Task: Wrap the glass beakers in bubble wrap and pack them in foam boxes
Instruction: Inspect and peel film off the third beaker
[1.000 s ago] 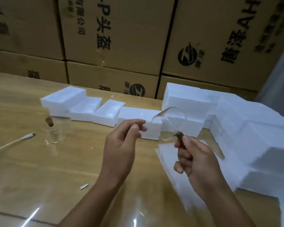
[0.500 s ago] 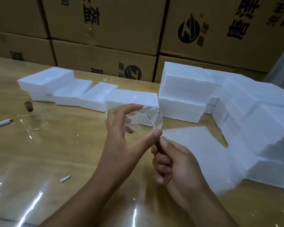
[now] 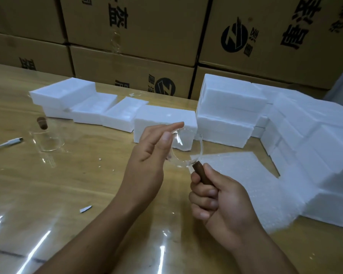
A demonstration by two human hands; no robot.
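1. Notably, the brown cardboard cartons [image 3: 139,22] behind the bench's far edge carry black characters, printed upside down, and a round black logo [image 3: 234,37] with a Z-like mark.
2. Held beaker [image 3: 186,147]: clear glass, round, above mid-bench. The right hand [image 3: 222,200] grips its brown handle [image 3: 203,175]; the left hand [image 3: 151,155] is nearly straight-fingered, index tip touching the rim.
3. Second beaker [image 3: 48,139] stands near the left edge.
4. White, grainy foam boxes [image 3: 164,119] line the far and right edges.
5. Bubble wrap [image 3: 236,171] lies flat towards the right.
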